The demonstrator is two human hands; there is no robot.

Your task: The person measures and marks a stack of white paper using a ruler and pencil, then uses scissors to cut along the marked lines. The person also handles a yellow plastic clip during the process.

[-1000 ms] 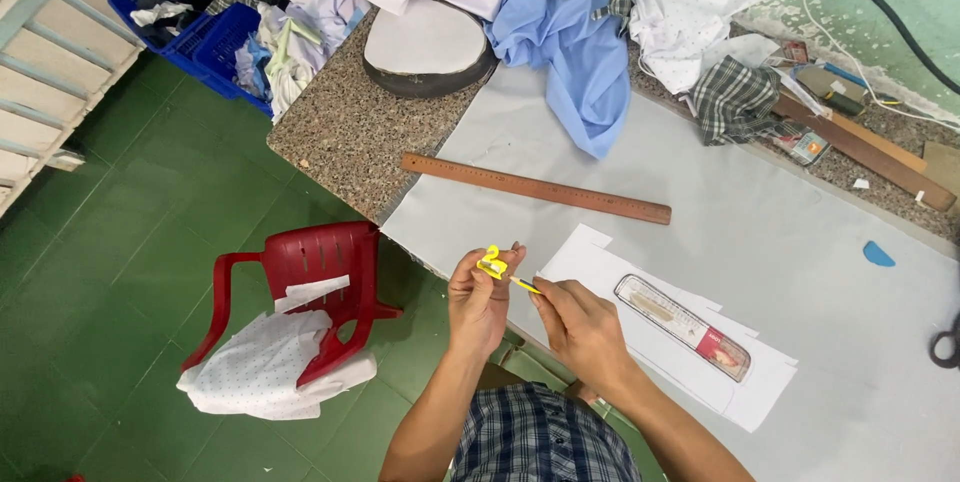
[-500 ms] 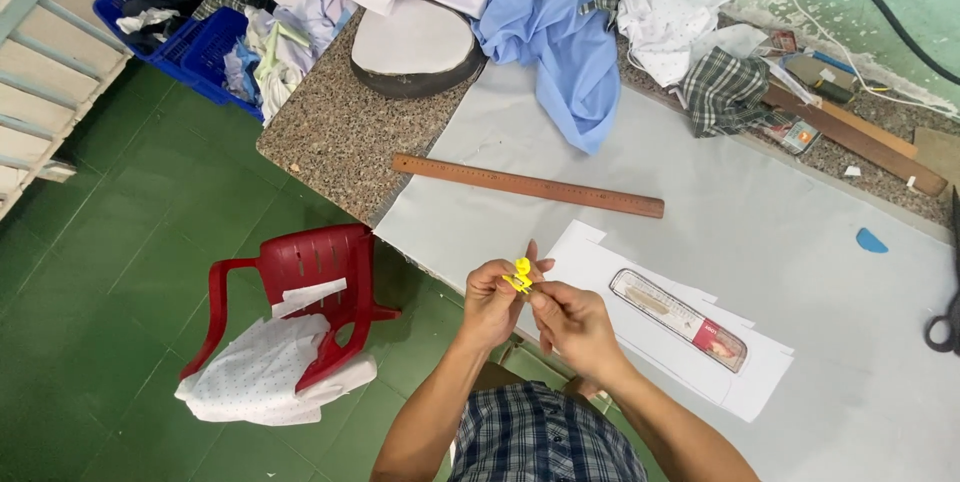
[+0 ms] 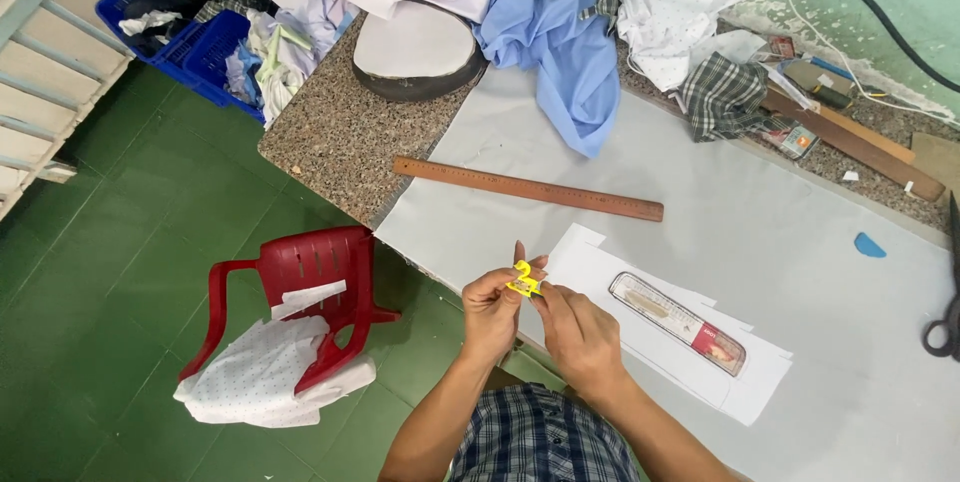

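Both your hands meet over the table edge: left hand (image 3: 492, 310) pinches a small yellow sharpener (image 3: 523, 280); right hand (image 3: 577, 330), fingers curled, feeds something unseen. Slipping drops it at 6 o'clock.

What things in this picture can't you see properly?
- Yellow thing, head view: small, mostly wrapped by the fingers of the left hand and right hand; its kind is unclear.
- Scissors, head view: cut off by the right edge.
- Blue basket, head view: contents buried under cloth.
- Clear ruler: markings too small.
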